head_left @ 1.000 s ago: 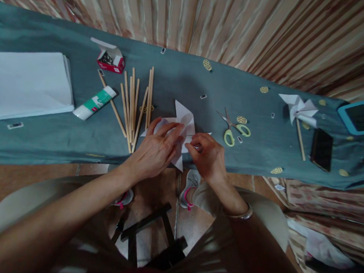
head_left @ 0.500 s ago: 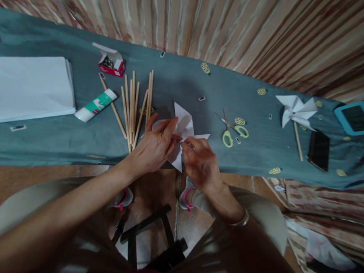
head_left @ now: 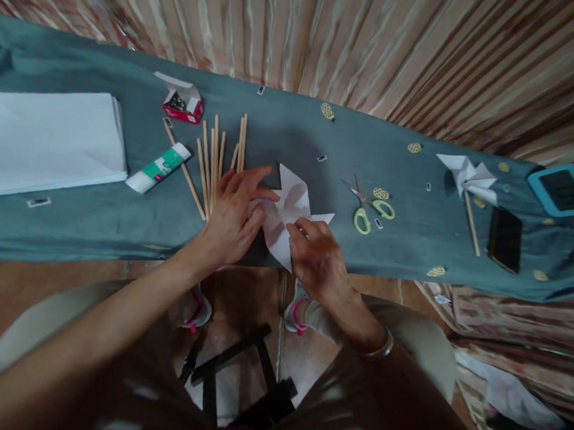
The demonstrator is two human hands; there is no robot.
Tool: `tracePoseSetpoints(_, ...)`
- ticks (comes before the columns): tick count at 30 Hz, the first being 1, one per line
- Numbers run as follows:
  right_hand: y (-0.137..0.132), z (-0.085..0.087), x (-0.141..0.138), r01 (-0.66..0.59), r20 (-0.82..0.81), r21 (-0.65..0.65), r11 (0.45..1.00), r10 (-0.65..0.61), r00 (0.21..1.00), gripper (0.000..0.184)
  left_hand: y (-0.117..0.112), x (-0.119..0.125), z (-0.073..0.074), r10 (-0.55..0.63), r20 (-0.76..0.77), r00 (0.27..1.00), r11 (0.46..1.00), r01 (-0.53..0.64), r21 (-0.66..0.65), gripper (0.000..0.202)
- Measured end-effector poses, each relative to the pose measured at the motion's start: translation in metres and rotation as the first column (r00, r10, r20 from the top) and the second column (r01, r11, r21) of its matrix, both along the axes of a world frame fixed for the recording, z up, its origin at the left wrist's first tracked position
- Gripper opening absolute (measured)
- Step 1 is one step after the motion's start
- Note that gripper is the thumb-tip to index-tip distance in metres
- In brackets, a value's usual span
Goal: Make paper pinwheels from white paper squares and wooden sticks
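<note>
A white paper pinwheel [head_left: 293, 190] with folded blades lies near the front edge of the cloth-covered table. At its centre, the fingertips of my right hand [head_left: 316, 252] are pinched on the paper. My left hand [head_left: 233, 212] is at the left blade, its fingers spread apart. Whether those fingers touch the blade, I cannot tell. Wooden sticks [head_left: 204, 169] lie in a loose bunch just beyond my left hand, which covers the lower ends of some. To the right of the pinwheel rest scissors [head_left: 362, 201] with light green handles, blades parted.
At the left are a stack of white paper [head_left: 54, 140], a white-and-green tube [head_left: 157, 168] and an open red box [head_left: 182, 106] of small metal pieces. On the right lie a pinwheel on a stick [head_left: 469, 178], a phone [head_left: 505, 239] and a blue-framed device [head_left: 566, 189]. A curtain [head_left: 282, 29] hangs behind.
My left hand has drawn left from the pinwheel's centre, and its fingers have opened. My right hand keeps its pinch there. The blades of the far-right pinwheel have turned slightly.
</note>
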State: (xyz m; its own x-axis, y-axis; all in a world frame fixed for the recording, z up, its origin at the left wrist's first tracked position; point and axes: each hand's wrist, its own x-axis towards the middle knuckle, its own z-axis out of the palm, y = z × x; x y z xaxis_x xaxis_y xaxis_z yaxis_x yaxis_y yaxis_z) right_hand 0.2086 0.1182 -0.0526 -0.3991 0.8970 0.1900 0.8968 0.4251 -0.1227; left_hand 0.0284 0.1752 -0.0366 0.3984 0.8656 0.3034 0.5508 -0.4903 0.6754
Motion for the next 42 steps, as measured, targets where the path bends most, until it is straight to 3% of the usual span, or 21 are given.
tracePoseSetpoints(11,0.002,0.002,-0.005,0.05,-0.009,-0.019,0.999,-0.051,0.999,0.029,-0.003,-0.006,0.001,0.051,-0.025,0.998,0.999,-0.051,0.01,0.05)
tracePoseSetpoints(19,0.007,0.005,-0.012,0.07,0.108,-0.097,0.993,-0.059,0.992,0.03,-0.005,-0.011,0.0,0.024,-0.026,0.999,0.997,-0.022,0.075,0.045)
tracePoseSetpoints(28,0.01,0.002,-0.019,0.083,0.145,-0.066,0.994,-0.072,0.987,0.03,-0.009,-0.013,0.004,0.049,-0.022,0.999,0.997,-0.048,0.057,0.045)
tracePoseSetpoints(42,0.001,0.0,0.005,0.035,-0.144,0.015,0.999,-0.033,0.989,0.039,-0.011,-0.012,0.005,0.034,-0.045,0.998,0.999,-0.033,0.015,0.045)
